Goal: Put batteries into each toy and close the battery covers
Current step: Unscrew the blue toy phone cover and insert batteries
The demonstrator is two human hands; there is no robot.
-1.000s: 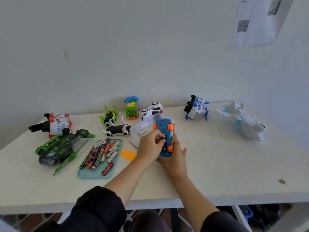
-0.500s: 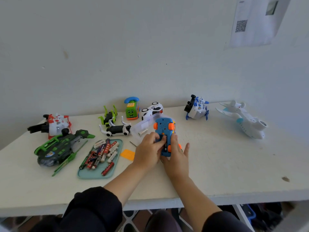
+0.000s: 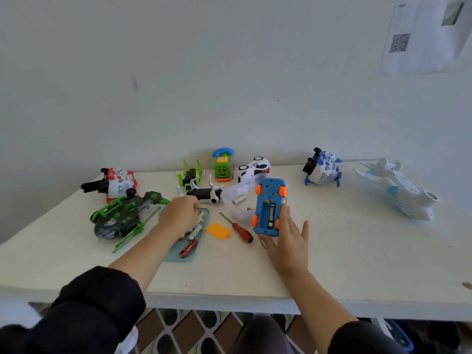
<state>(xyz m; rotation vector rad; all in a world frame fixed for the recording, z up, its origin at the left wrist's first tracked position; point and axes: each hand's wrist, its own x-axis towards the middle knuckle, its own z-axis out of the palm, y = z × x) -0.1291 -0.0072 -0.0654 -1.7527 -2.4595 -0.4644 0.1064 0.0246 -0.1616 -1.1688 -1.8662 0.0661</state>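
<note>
My right hand (image 3: 288,241) holds a blue toy car (image 3: 265,198) with orange wheels, belly up, above the table. The car's battery bay is uncovered and a battery shows inside it. My left hand (image 3: 177,215) reaches down onto the teal tray (image 3: 185,258) of loose batteries (image 3: 189,247); its fingertips are hidden, so a grip cannot be made out. An orange battery cover (image 3: 219,231) and a red-handled screwdriver (image 3: 240,229) lie on the table between my hands.
A clear plastic box (image 3: 241,191) holding a battery sits behind the car. Other toys ring the table: green helicopter (image 3: 120,218), red-white toy (image 3: 117,183), green insect (image 3: 190,175), white dog (image 3: 204,195), green phone car (image 3: 223,167), white car (image 3: 252,168), blue-white plane (image 3: 323,169), white jet (image 3: 398,192).
My left hand left the blue car and moved left to the battery tray. My right hand still holds the car. The screwdriver and orange cover are now uncovered.
</note>
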